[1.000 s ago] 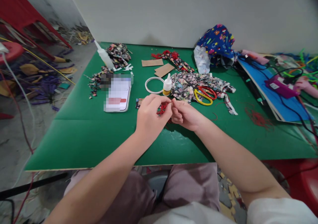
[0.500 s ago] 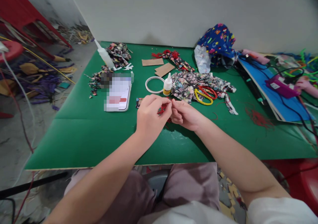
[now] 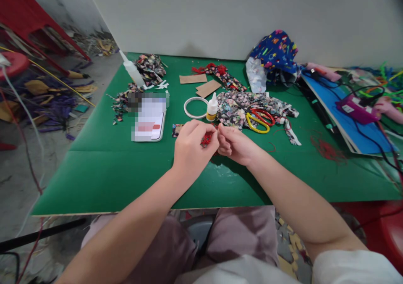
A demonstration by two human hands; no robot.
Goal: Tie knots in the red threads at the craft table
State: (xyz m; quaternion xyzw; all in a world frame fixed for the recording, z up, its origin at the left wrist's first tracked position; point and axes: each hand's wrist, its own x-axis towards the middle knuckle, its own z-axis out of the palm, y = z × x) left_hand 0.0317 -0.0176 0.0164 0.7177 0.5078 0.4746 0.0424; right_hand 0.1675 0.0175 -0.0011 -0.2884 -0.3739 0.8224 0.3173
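Head view: green table [image 3: 110, 174], two bare hands at its middle, roughly midway between near and far edges.
Red thread [image 3: 206, 140]: tangled bundle, seen through the gap between thumb and forefinger of the left hand, partly covered by it; whether gripped or lying on the table, cannot tell.
Left hand [image 3: 193, 145]: back upward, fingers bent, thumb and forefinger brought nearly together; anything pinched is too small to make out.
Right hand [image 3: 236, 143]: forefinger and thumb tips close to the left fingertips, remaining fingers curled toward the palm; contents cannot be told.
Change from half a second ago: very slight; both hands in almost the same place, surrounding goods unmoved.
Glue bottle [image 3: 212, 109]: white, pointed nozzle, yellow label; upright just beyond the hands.
Ring [image 3: 185, 109]: white, thin, round, flat beside the bottle.
Floral cloth [image 3: 231, 111]: dark, crumpled, soft; right of the bottle.
Scissors [image 3: 260, 129]: looped handles, one yellow, one red; resting against the cloth.
Phone [image 3: 154, 120]: rectangular, pale rim, partly pixelated; toward the left edge.
Brown cards [image 3: 192, 79]: flat, matt, oblong; toward the far edge.
Notebook [image 3: 346, 126]: blue cover; toward the right end.
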